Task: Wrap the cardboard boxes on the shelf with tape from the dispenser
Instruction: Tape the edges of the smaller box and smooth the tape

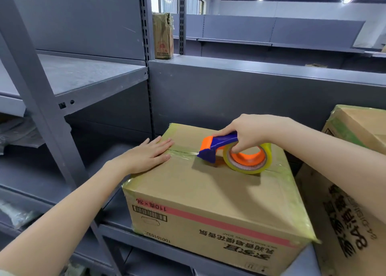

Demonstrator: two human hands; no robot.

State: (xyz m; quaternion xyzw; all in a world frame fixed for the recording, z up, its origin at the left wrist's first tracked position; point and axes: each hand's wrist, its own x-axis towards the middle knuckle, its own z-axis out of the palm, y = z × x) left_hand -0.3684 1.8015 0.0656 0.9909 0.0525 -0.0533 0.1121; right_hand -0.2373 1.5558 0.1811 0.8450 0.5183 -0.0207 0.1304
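A grey metal shelf (125, 219) in a storeroom carries the cardboard box (208, 192). On its top, the left hand (150, 153) is laid flat, fingers spread, over the taped seam. The tape dispenser (231, 152) is gripped in the right hand (248, 133), rightward along that seam, its blade end pointed left.
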